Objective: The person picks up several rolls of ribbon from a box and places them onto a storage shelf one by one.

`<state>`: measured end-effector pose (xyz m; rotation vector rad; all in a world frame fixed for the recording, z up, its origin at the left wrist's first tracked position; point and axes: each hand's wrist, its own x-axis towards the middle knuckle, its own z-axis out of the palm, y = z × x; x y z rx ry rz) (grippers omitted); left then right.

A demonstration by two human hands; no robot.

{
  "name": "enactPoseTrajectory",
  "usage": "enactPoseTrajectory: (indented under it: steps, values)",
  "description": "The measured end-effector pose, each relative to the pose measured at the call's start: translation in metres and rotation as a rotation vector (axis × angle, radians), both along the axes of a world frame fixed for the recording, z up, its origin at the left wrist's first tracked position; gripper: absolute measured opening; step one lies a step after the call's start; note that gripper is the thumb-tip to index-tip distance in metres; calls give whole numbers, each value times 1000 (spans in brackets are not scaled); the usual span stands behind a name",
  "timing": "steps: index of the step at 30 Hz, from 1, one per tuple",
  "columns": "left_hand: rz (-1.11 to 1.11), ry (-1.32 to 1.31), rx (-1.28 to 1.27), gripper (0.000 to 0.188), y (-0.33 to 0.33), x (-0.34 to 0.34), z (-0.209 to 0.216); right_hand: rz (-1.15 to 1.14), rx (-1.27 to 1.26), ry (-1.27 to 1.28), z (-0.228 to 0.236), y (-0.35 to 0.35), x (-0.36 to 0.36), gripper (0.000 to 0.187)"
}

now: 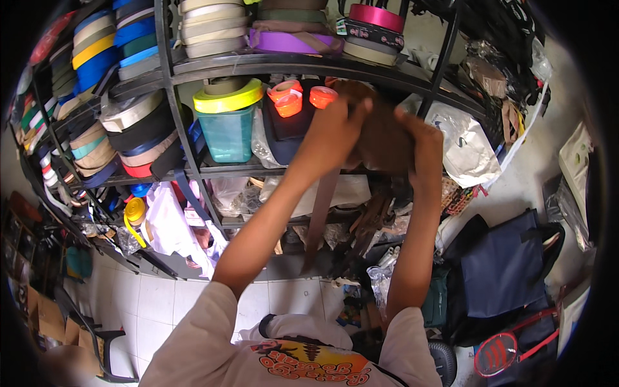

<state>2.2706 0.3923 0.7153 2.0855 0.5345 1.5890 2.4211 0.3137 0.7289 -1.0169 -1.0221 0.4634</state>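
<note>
far left shelves: stacked rolls of webbing tape (97, 45) in blue, yellow, grey and beige, packed tight on the dark metal rack (173, 97)

lower left: a small yellow tape roll (134, 209) hanging by some white plastic bags (169, 226)

middle shelf: teal see-through plastic tub (225, 134) with a neon yellow roll (229, 98) sitting on top, then three little orange tape rolls (300, 98) just right of it

top shelf: beige and purple flat rolls (293, 42), plus a pink roll (377, 16) stacked on a dark one with a patterned band

left hand (335, 129): up at shelf height, fingers clamped over the top left of a big roll of brown webbing (385, 143)

brown roll: held between both hands in front of the middle shelf, loose brown strap end (319, 219) dangling straight down from it

right hand (422, 142): gripping the roll's right side, fingers curled over the edge

right of the rack: white plastic bag (465, 148) with a faint dark print, crinkly clear packets above it

floor right: navy fabric bag (506, 264) and a red-framed racket (509, 348) near the bottom corner
</note>
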Motion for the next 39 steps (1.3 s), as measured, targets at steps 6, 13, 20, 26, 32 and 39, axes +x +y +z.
enactPoseTrajectory:
  steps: [6, 13, 20, 26, 32, 39]
  values:
    - [20, 58, 2, 44, 21, 30, 88, -134, 364, 134, 60, 56, 13, 33]
    - [-281, 150, -159, 42, 44, 35, 144, 145, -20, -47, 131, 45, 38, 36]
    - [-57, 51, -88, 40, 80, 60, 171, -380, 357, 106, 142, 91, 5, 29]
    - [-326, 130, -271, 42, 69, 30, 179, 156, -45, -125, 159, 55, 34, 37]
    - [-351, 147, -249, 44, 70, 20, 179, -123, 52, -223, 162, 61, 10, 32]
    - [-130, 8, -134, 42, 84, 35, 180, -117, 276, -84, 147, 85, -8, 39]
